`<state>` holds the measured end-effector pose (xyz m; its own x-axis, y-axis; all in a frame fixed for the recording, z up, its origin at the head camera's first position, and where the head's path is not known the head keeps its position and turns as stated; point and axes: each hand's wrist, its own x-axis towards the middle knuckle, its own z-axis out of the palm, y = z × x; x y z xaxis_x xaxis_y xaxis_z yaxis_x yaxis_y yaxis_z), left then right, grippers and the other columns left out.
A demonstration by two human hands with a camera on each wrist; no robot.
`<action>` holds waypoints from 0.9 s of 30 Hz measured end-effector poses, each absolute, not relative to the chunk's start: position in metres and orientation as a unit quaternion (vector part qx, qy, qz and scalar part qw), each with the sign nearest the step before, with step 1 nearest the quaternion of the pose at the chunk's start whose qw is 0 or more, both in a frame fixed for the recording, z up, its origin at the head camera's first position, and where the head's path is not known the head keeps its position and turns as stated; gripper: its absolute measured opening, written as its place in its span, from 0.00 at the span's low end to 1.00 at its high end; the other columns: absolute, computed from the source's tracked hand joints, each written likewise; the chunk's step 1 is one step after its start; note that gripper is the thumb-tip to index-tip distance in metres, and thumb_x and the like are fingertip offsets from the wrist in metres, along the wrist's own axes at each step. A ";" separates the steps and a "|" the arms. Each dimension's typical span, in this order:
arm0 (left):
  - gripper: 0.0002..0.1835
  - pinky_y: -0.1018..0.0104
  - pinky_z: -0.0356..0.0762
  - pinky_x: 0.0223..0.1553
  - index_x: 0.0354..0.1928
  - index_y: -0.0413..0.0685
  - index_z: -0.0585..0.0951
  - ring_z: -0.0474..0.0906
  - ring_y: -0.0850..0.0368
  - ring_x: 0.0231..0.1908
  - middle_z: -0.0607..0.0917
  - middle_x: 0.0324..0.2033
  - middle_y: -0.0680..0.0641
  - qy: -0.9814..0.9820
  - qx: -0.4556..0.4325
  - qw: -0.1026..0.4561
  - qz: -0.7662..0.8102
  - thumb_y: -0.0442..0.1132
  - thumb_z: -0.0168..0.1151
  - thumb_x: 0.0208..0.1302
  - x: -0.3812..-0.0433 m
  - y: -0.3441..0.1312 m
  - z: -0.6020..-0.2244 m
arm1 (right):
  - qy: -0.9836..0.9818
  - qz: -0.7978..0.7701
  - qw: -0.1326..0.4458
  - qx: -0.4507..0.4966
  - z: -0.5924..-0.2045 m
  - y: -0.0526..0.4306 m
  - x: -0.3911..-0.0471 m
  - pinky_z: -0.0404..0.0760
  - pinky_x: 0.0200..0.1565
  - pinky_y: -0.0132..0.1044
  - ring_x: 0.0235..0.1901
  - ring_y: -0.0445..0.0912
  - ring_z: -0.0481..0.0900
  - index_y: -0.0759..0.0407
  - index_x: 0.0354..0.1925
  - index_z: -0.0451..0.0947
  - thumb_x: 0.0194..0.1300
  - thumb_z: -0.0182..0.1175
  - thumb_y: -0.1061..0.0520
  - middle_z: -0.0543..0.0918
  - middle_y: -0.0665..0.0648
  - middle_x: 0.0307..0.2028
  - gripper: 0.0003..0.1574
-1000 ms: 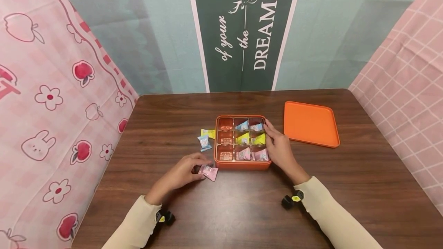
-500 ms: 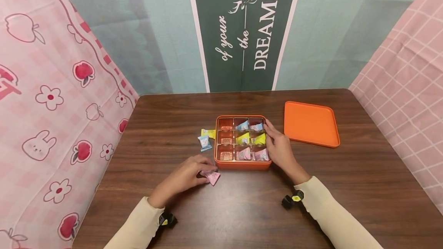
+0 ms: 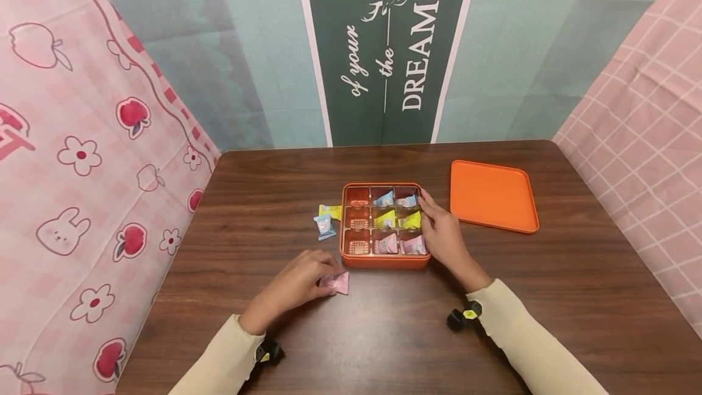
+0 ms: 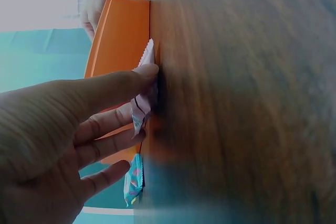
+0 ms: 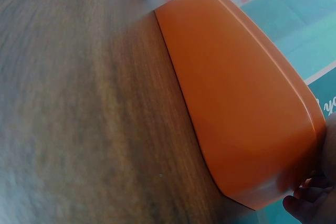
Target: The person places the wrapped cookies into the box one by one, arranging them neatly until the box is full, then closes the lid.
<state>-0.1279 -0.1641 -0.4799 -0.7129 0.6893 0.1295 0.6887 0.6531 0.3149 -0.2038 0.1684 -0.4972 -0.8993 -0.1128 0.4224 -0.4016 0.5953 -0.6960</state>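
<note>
My left hand (image 3: 304,278) pinches a pink-wrapped candy (image 3: 339,283) between thumb and fingers, low over the table just in front of the orange box (image 3: 386,263). The left wrist view has the candy (image 4: 148,56) standing on edge under the thumb. My right hand (image 3: 446,239) holds the box at its right side. In the box, a clear divider makes three columns. The left column holds no candy; the other two hold blue candies (image 3: 385,199) at the back, yellow candies (image 3: 386,219) in the middle and pink candies (image 3: 386,244) in front.
A yellow candy (image 3: 329,211) and a blue candy (image 3: 325,227) lie left of the box. The flat orange lid (image 3: 493,196) lies at the back right of the wooden table (image 3: 395,334). Patterned cloths hang around the table's back and sides.
My left hand has drawn the pink candy slightly toward me and to the right, turning it. My right hand and the box have stayed in place.
</note>
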 end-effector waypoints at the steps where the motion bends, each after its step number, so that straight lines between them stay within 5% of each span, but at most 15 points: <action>1: 0.19 0.61 0.78 0.48 0.51 0.52 0.89 0.78 0.61 0.42 0.85 0.42 0.56 0.909 0.379 0.001 0.173 0.44 0.78 0.57 -0.128 -0.163 -0.480 | -0.877 0.424 0.172 0.147 -0.497 0.168 -0.204 0.64 0.18 0.32 0.26 0.47 0.77 0.74 0.64 0.73 0.71 0.54 0.70 0.72 0.63 0.69 0.24; 11: 0.18 0.68 0.81 0.44 0.50 0.46 0.89 0.79 0.61 0.42 0.83 0.42 0.53 0.906 0.379 0.023 0.184 0.41 0.78 0.57 -0.128 -0.160 -0.479 | -0.877 0.425 0.169 0.147 -0.496 0.169 -0.204 0.63 0.17 0.32 0.23 0.46 0.74 0.74 0.63 0.74 0.71 0.54 0.69 0.72 0.63 0.69 0.24; 16: 0.16 0.70 0.81 0.43 0.48 0.45 0.90 0.79 0.62 0.41 0.83 0.41 0.52 0.902 0.385 0.025 0.195 0.40 0.77 0.58 -0.127 -0.160 -0.479 | -0.879 0.423 0.165 0.146 -0.496 0.169 -0.203 0.61 0.15 0.31 0.12 0.38 0.53 0.73 0.64 0.74 0.71 0.55 0.69 0.72 0.63 0.69 0.24; 27: 0.15 0.74 0.81 0.39 0.46 0.44 0.90 0.80 0.62 0.38 0.83 0.40 0.51 0.900 0.404 0.008 0.166 0.40 0.77 0.58 -0.126 -0.160 -0.478 | -0.877 0.425 0.170 0.148 -0.497 0.168 -0.204 0.61 0.15 0.30 0.12 0.36 0.51 0.74 0.63 0.74 0.71 0.54 0.70 0.73 0.64 0.68 0.24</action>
